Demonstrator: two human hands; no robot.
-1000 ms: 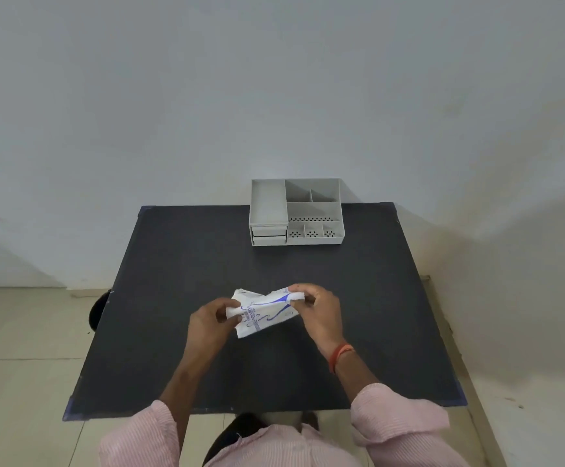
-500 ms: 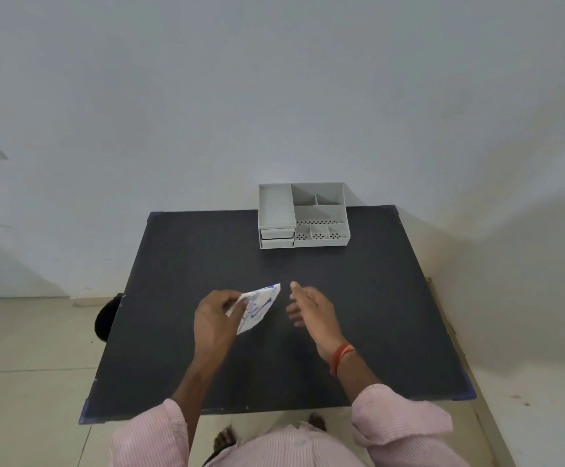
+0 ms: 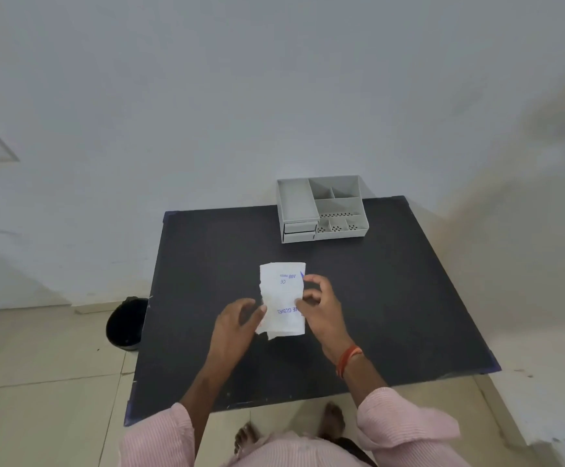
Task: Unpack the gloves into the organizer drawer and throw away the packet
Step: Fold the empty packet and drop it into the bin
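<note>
The white glove packet [image 3: 283,299] sits over the middle of the black table [image 3: 409,298], long side running toward 12 o'clock, blue print upside down, with a ragged left edge. The right hand [image 3: 319,306] pinches its right edge between thumb and fingers. The left hand [image 3: 239,323] is at the packet's 8 o'clock, fingers curled and touching the lower left edge, though I honestly can't tell if it's actually gripping. The grey organizer [image 3: 321,208] is at 12 o'clock, well apart from the packet, at the table's far edge, with both little drawers [image 3: 299,230] pushed in. A black bin [image 3: 126,323] stands on the floor at 9 o'clock, just beside the table.
</note>
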